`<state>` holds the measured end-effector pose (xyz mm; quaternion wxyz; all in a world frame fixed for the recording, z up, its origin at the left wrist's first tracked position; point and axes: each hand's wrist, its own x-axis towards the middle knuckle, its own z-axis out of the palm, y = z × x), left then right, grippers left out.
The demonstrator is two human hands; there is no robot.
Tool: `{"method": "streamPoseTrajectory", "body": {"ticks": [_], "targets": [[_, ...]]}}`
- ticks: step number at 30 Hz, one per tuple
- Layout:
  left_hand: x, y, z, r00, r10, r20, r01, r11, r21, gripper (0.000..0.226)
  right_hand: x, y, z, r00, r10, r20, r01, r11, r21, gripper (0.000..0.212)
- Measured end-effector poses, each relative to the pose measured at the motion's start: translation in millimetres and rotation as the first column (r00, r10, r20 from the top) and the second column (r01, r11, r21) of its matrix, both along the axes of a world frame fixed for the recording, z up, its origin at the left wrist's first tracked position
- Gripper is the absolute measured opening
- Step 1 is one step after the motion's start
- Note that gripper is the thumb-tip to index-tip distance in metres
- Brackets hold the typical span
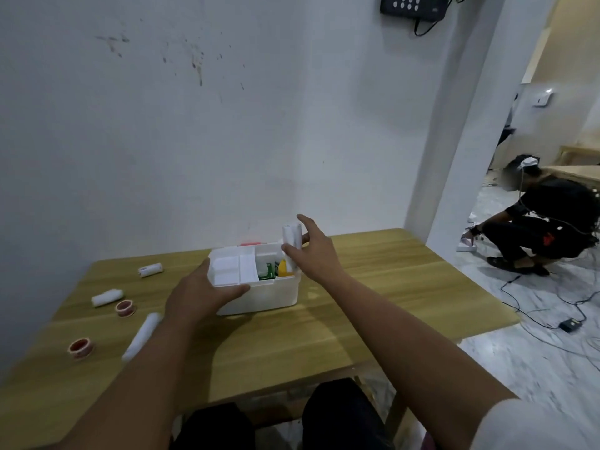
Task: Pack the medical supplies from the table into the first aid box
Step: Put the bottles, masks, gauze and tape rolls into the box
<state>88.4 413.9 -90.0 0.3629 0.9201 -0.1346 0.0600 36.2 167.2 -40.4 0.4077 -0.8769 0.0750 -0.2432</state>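
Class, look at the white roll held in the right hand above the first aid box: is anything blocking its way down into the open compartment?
Nothing visible blocks it. The right hand holds the white roll upright over the first aid box, above the open right compartment. The inner tray covers only the left part.

Four white bandage rolls show in all: three lie on the table, namely a short roll [150, 269] toward the far left, a second roll [107, 297] nearer, and a long roll [142, 336] nearest the person, and a fourth roll [292, 244] is up above the box. Two red tape rings lie on the table, one ring [124, 308] beside the second roll and another ring [79, 347] near the left edge. There is one white first aid box [259, 295], one wooden table [373, 287], and two hands, a left hand [198, 295] and a right hand [313, 251]. Inside the box, one green packet [267, 271] and one yellow item [283, 268] can be counted; anything further in there cannot be made out.
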Motion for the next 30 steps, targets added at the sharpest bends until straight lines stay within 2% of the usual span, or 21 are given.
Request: {"method": "streamPoseTrajectory", "body": {"ticks": [3, 10, 18, 22, 25, 28, 30], "targets": [[2.4, 1.1, -1.2, 1.0, 0.007, -0.01, -0.007, 1.0, 0.01, 0.109, 1.0, 5.1, -8.8, 0.999, -0.023, 0.043, 0.025, 0.999, -0.045, 0.067], [0.4, -0.7, -1.2, 1.0, 0.0, 0.019, 0.001, 1.0, -0.022, 0.094, 2.7, 16.7, -30.8, 0.993, -0.057, 0.108, 0.065, 0.995, -0.078, 0.06], [0.5, -0.7, -2.3, 1.0, 0.003, 0.016, -0.003, 1.0, -0.022, 0.096, 1.1, 16.0, -47.7, 0.987, -0.109, 0.113, 0.131, 0.971, -0.2, 0.055], [1.2, -1.4, -2.7, 1.0, 0.009, 0.016, -0.008, 1.0, -0.002, 0.099, 2.6, 9.7, -52.1, 0.979, -0.119, 0.164, 0.149, 0.971, -0.189, 0.047], [1.8, -0.9, -3.1, 1.0, 0.012, 0.018, -0.012, 1.0, 0.016, 0.1, 3.4, 4.5, -51.0, 0.986, -0.086, 0.145, 0.116, 0.97, -0.212, 0.054], [2.0, -0.7, -2.5, 1.0, 0.006, 0.012, -0.006, 1.0, 0.018, 0.103, 3.2, -0.2, -46.2, 0.996, -0.051, 0.068, 0.07, 0.945, -0.319, 0.067], [1.7, -1.0, -2.0, 1.0, 0.002, 0.008, -0.002, 1.0, 0.017, 0.102, 3.7, -2.2, -45.7, 0.997, -0.048, 0.059, 0.068, 0.919, -0.39, 0.062]]}}
